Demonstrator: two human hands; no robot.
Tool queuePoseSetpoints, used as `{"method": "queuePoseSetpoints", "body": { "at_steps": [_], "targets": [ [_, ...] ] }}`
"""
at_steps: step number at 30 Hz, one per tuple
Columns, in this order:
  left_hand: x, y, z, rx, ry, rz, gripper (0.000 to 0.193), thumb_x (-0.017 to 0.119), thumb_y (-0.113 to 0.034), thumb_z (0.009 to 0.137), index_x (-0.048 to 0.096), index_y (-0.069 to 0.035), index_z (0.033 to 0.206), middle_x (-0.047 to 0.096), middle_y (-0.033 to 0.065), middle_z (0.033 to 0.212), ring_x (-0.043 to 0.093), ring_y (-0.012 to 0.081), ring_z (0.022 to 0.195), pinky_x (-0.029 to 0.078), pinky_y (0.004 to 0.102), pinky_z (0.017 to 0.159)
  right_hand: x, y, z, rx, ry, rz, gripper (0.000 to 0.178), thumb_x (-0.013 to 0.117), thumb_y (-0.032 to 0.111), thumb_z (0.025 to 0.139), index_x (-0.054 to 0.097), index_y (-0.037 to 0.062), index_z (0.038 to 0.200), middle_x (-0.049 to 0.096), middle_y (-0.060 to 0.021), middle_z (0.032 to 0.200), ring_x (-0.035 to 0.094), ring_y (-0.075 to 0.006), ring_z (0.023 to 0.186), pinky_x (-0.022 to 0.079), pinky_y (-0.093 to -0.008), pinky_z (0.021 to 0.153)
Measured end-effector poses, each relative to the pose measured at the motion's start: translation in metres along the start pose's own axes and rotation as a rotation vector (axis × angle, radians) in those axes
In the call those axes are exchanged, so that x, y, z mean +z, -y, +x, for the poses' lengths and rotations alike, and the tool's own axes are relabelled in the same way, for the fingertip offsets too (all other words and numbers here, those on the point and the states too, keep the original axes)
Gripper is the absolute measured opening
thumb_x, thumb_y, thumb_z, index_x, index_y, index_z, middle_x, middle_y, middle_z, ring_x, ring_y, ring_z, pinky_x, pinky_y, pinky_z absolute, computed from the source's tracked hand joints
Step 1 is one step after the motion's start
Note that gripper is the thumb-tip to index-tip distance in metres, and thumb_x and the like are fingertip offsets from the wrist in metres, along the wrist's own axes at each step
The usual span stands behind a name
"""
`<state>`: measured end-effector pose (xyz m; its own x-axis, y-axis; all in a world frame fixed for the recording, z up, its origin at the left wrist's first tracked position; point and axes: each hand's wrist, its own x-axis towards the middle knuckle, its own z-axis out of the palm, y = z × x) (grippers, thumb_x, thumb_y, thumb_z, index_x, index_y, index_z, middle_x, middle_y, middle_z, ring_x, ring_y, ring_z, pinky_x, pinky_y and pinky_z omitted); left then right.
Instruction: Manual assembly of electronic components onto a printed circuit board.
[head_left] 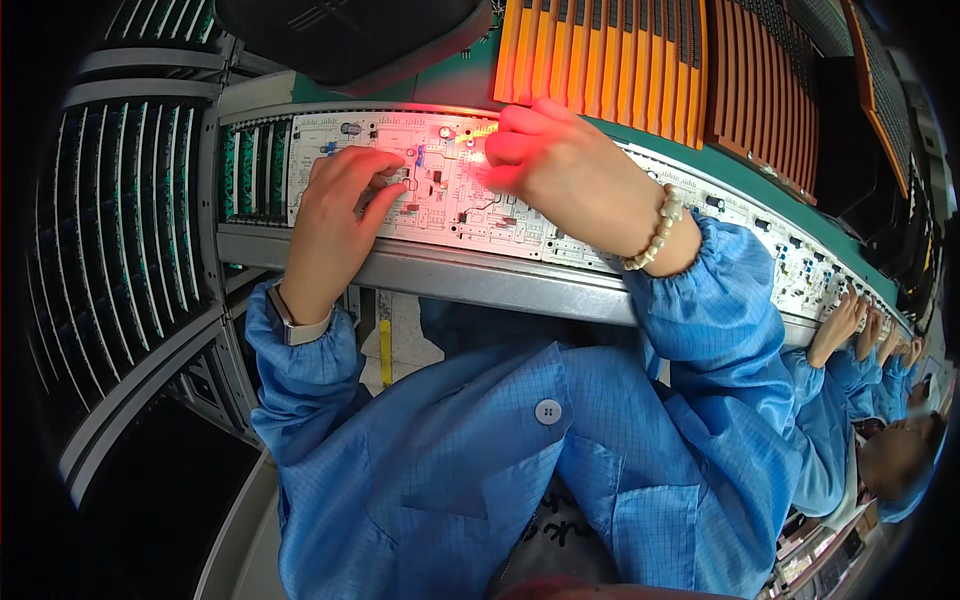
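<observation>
A white circuit board [440, 222] lies in the metal-edged track before me, lit red around its middle. My left hand [335, 215] rests over the board's left part, thumb and index fingertips apart beside small upright components [419, 156]. Nothing shows between those two fingertips. Over the board's upper right part, my right hand [575, 172] has its fingers curled together, the tips close to a small round component [446, 132]. Whatever these fingers hold, if anything, is hidden by the hand and the red glare.
Orange slotted component racks [600, 65] stand behind the track, with brown ones [762, 125] to their right. A black object [350, 35] overhangs the far side. At left is a rack of upright boards [120, 230]. Other people's hands [838, 325] work along the line at right.
</observation>
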<state>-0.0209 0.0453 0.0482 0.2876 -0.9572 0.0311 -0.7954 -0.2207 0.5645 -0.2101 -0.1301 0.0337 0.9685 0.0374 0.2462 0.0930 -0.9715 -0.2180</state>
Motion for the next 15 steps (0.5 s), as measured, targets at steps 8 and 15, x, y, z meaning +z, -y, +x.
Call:
{"method": "queuePoseSetpoints", "body": {
  "at_steps": [8,15],
  "targets": [
    [-0.002,-0.025,0.018,0.044,-0.072,0.023,0.021,0.069,-0.005,0.084,0.066,-0.001,0.104,0.063,0.0114,0.1,0.061,0.0267,0.089,0.05,0.0382,0.081,-0.009,0.015,-0.004,-0.015,0.005,-0.094,0.011,0.064,0.015,0.073,0.07,0.0067,0.07,0.061,0.0001,0.083,0.054,-0.0193,0.098,0.044,-0.0343,0.088],
    [0.033,-0.043,0.079,0.344,-0.165,0.046,0.035,0.057,0.002,0.087,0.058,0.001,0.122,0.06,0.0159,0.107,0.062,0.0351,0.093,0.05,0.0403,0.083,-0.032,0.021,-0.03,0.042,-0.026,-0.094,0.013,0.064,0.013,0.076,0.071,0.0048,0.083,0.063,-0.0009,0.089,0.055,-0.0189,0.096,0.044,-0.0331,0.086]
  ]
}}
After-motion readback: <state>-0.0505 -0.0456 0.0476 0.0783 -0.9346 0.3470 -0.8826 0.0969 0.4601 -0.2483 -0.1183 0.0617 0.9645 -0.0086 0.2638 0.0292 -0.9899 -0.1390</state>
